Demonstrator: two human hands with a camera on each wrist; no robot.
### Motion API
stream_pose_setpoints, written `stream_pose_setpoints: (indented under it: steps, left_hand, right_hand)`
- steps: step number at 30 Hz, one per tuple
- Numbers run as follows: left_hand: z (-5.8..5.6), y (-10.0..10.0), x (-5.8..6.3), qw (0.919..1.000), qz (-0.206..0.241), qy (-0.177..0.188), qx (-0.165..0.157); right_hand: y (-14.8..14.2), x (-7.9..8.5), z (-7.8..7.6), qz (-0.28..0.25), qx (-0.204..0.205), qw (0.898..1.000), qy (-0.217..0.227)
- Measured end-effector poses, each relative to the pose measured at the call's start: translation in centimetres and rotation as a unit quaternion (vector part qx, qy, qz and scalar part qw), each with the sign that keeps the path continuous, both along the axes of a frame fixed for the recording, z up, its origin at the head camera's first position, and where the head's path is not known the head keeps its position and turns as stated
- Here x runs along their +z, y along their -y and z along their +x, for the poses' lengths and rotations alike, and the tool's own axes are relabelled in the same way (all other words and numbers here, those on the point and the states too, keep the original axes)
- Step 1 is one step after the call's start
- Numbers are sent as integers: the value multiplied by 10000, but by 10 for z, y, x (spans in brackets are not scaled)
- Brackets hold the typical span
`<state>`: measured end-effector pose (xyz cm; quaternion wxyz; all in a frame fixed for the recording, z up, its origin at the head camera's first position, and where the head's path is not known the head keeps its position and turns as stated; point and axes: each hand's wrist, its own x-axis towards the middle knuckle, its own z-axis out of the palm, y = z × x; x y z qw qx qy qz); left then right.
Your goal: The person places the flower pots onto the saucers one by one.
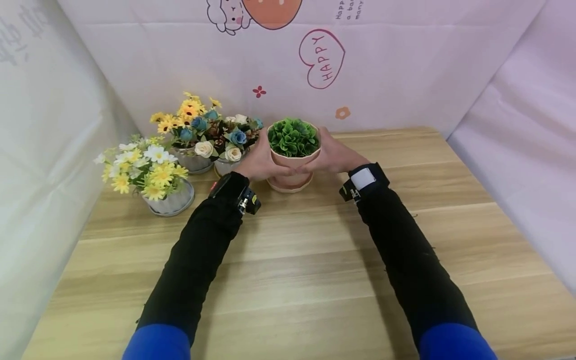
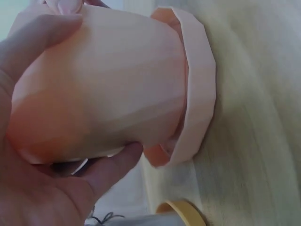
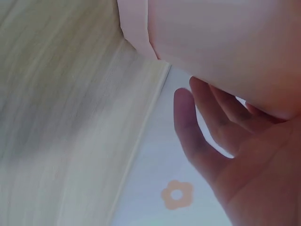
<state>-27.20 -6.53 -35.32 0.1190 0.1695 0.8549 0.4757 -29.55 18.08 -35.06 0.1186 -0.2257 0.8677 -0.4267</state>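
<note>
Between both hands stands a pink flowerpot (image 1: 292, 162) with a round green leafy plant (image 1: 293, 137) in it. Its base sits in a matching pink saucer (image 2: 200, 84). My left hand (image 1: 260, 159) grips the pot's left side, thumb across the front and fingers around the side. From the right, my right hand (image 1: 335, 152) holds the pot, its thumb meeting the left one at the front. In the right wrist view, some fingers (image 3: 186, 117) of that hand curve by the pot wall, the outermost apart from it. The far side of the pot is hidden.
Left of the pot are potted flowers: blue and cream roses (image 1: 237, 136), yellow sunflowers (image 1: 189, 112), and white and yellow daisies (image 1: 155, 170) in a grey pot (image 1: 173, 197). A printed cloth (image 1: 387, 65) hangs behind the wooden table (image 1: 306, 280).
</note>
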Motion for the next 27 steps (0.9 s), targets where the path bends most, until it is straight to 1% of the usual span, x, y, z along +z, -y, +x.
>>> stream_pose_setpoints:
  steps: [4,9,14,17,19,21,23,24,25,27]
  left_hand:
    - [-5,8,-1,9999,31,51,82]
    - [-9,15,-4,9998,-76,22,167]
    - [-11,19,-12,9992,-291,1,256]
    - [-9,20,-16,9993,-333,-38,191]
    - [-3,20,-16,9990,-425,-49,99]
    - [6,24,-15,9981,-604,-140,-13]
    - [19,29,-12,9962,-803,-271,-200]
    - [27,32,-12,9945,-933,-363,-309]
    - [36,36,-11,9929,-1014,-468,-403]
    - [56,44,-10,9899,-1124,-635,-589]
  right_hand:
    - [8,-2,-6,67,-81,9999,82]
    - [16,-6,-12,47,-206,9998,61]
    - [20,-12,-15,121,-171,9998,76]
    - [20,-12,-13,256,-137,9995,-94]
    - [19,-9,-6,411,-204,9982,-398]
    - [16,-2,5,693,-354,9935,-829]
    - [14,7,21,1018,-600,9837,-1352]
    - [12,11,31,1232,-748,9767,-1592]
    - [11,14,42,1444,-898,9690,-1792]
    - [10,17,66,1756,-1024,9572,-2058]
